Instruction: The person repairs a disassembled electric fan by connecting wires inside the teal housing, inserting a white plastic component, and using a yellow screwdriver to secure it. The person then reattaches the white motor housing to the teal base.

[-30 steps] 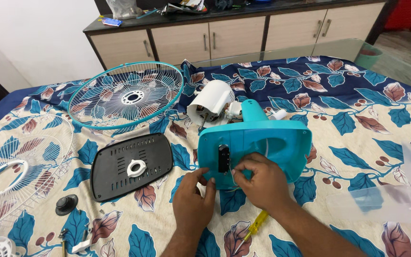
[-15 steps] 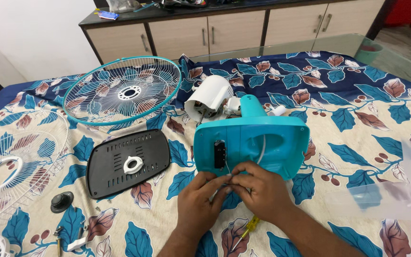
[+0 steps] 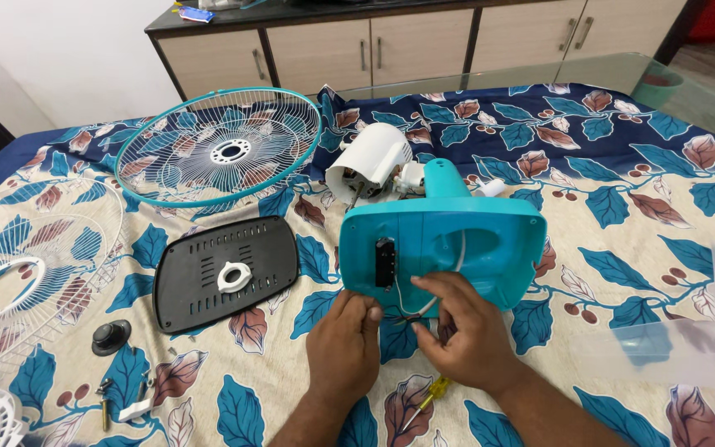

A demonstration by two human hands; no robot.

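A teal fan base (image 3: pixel 473 248) lies upside down on the leaf-patterned cloth, its hollow underside facing me, with the white motor housing (image 3: pixel 370 170) behind it. My left hand (image 3: pixel 343 348) rests at the base's near edge, thumb against it. My right hand (image 3: pixel 463 331) pinches a white wire (image 3: pixel 457 265) that comes out of the base's hollow. A black switch block (image 3: pixel 385 263) sits inside the base on the left.
A black base plate (image 3: pixel 200 281) carrying a white ring lies left of the base. Two fan grilles, teal (image 3: pixel 218 149) and white (image 3: pixel 18 273), lie farther left. A yellow-handled screwdriver (image 3: pixel 424 399), a black knob (image 3: pixel 111 335), loose screws (image 3: pixel 105 401) and clear fan blades (image 3: pixel 688 348) surround my hands.
My hands have drawn together at the base's near edge, and the right hand now holds the wire. The view has shifted slightly.
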